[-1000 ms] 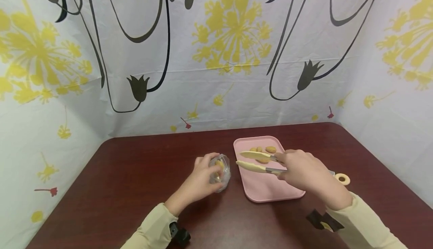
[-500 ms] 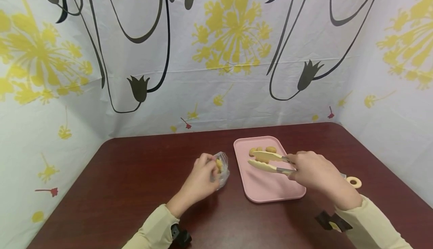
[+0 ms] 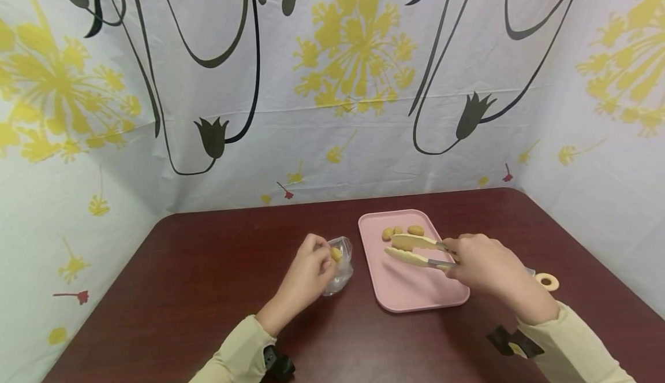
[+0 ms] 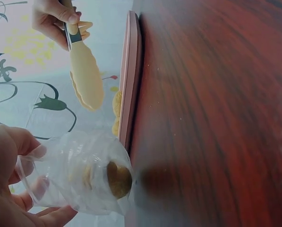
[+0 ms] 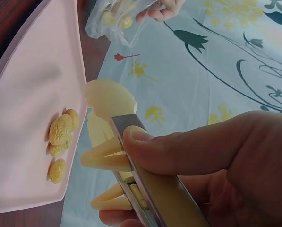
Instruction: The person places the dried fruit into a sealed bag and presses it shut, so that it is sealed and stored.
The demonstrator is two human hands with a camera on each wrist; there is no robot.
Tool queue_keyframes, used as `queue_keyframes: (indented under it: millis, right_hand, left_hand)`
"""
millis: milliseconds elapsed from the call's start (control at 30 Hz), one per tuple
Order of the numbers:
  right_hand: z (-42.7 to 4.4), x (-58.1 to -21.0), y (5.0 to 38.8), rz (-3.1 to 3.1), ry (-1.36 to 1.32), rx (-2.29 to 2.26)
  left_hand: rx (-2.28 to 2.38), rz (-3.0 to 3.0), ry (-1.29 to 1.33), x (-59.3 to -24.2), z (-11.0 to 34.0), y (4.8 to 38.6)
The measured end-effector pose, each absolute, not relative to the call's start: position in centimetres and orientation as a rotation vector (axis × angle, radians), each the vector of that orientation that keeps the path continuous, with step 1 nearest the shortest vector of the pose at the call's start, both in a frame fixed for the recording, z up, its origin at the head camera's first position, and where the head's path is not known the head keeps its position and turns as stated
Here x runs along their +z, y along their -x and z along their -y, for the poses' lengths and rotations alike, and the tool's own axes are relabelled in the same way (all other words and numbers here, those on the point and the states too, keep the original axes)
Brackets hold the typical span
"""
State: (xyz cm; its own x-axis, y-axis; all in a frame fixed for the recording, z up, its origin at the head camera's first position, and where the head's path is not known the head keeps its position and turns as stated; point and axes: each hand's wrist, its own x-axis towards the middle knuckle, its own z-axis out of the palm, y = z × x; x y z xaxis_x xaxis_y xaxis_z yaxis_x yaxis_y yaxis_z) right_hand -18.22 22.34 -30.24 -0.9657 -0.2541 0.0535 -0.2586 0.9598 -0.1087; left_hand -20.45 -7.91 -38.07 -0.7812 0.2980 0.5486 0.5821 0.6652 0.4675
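Observation:
My left hand (image 3: 303, 276) pinches a clear plastic bag (image 3: 340, 280) just left of the tray. Inside the bag lie several yellow-brown lumps (image 5: 126, 21), rounded like small potatoes. My right hand (image 3: 483, 263) grips a pair of tongs (image 3: 410, 257) with cream-coloured tips and metal arms. The tips stand apart above the pink tray (image 3: 410, 290), with nothing seen between them. Several wrinkled yellow-brown pieces (image 5: 60, 128) lie on the tray towards its far end. In the left wrist view, fingers and thumb spread around the bag's mouth, and a dark yellow lump (image 4: 118, 179) shows through the plastic.
A dark red-brown table (image 3: 223, 250) carries the tray and bag. The tongs' cream ring end (image 3: 546, 282) sticks out beyond the right hand. Patterned white cloth (image 3: 291, 157) hangs behind and at both sides.
The right hand has moved the tongs to the right, from the tray's left edge to above the tray. The left hand's fingers have shifted slightly on the bag.

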Motion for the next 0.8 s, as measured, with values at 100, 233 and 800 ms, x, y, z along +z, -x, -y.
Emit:
queue_keyframes:
  millis: [100, 233, 800]
  right_hand:
    - [-22.4, -30.3, 18.2, 3.065, -0.395, 0.181]
    - [-22.7, -30.4, 18.3, 3.059, -0.382, 0.177]
    - [-23.6, -31.1, 19.5, 3.147, -0.309, 0.183]
  left_hand:
    - [-0.919, 2.455, 0.671, -38.0, 7.9, 20.4]
    - [-0.925, 2.473, 0.652, -37.9, 7.9, 20.3]
    - [-0.811, 2.577, 0.632, -37.6, 8.2, 19.6]
